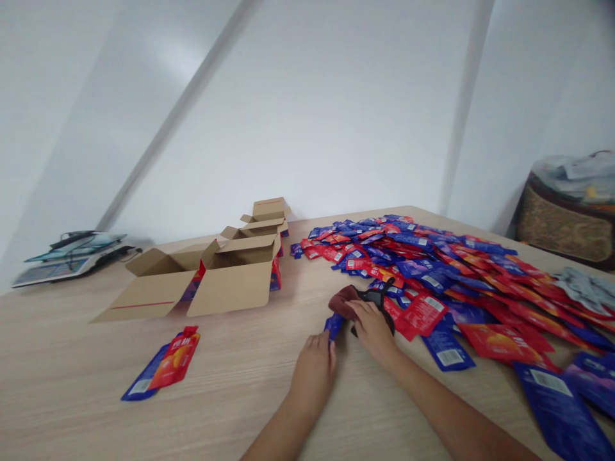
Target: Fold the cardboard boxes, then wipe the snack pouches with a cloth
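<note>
My left hand (314,365) has its fingers closed on a small blue sachet (333,326) above the front middle of the table. Right beside it, my right hand (373,328) is closed on a maroon cloth-like piece (343,301) that meets the sachet's upper end. Under and behind my right hand lies a black item with straps (384,298); its kind is unclear. A large heap of red and blue sachets (423,269) spreads from there to the right. To the left, a red sachet (177,360) overlaps a blue one (144,378).
Several open cardboard boxes (235,289) stand in a row at the left middle, flaps spread outward. Papers and a folder-like stack (72,259) lie at the far left. A patterned brown bag (567,218) sits at the back right, near grey cloth (583,288).
</note>
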`<state>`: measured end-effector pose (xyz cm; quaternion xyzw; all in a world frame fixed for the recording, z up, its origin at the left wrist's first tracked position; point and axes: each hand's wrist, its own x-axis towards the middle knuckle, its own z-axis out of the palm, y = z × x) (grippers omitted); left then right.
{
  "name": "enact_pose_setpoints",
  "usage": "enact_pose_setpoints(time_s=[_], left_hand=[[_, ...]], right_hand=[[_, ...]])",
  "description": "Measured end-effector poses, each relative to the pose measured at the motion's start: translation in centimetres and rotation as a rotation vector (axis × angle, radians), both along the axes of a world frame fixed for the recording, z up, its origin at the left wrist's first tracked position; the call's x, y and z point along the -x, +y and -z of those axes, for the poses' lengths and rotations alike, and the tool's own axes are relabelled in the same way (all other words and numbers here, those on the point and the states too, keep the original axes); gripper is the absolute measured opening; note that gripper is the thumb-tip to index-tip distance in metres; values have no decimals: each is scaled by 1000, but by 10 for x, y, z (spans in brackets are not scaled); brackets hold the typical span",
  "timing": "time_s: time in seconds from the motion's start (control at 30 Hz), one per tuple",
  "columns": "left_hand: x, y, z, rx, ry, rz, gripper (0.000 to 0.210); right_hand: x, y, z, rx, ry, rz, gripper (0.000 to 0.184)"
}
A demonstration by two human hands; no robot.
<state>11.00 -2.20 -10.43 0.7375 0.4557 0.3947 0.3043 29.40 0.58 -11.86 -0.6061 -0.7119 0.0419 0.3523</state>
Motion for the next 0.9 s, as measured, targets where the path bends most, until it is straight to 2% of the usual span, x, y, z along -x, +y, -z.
enact_pose_setpoints(time_s=[0.07,0.13,0.23,0.3,0.43,0.53,0.63,0.73,0.83,0.9], left_hand=[[5,8,1,65,-140,-44,31],[7,17,7,208,-314,-114,31],[5,29,18,452,-606,-133,19],[3,30,22,567,-725,-99,16],[4,24,16,666,-738,-103,19],[8,21,7,569,-690,-123,23],[14,19,-1,280,-558,-146,26],[14,12,-2,52,-328,-34,27],[8,3,4,-21,-112,115,29],[4,0,8,-62,-25,123,34]], right_hand=[[-2,-6,-1,-96,118,6,51],[5,-17,-6,-149,170,-50,52],[27,-32,-13,-74,42,-298,61],[38,-35,-16,14,-77,-363,65],[35,-20,-13,116,-192,-156,61],[18,-6,-6,114,-190,-59,58],[1,1,1,52,-53,-29,54],[-10,0,5,-47,162,13,50],[-12,-4,2,-147,289,33,48],[-6,-8,-1,-167,256,-28,50]])
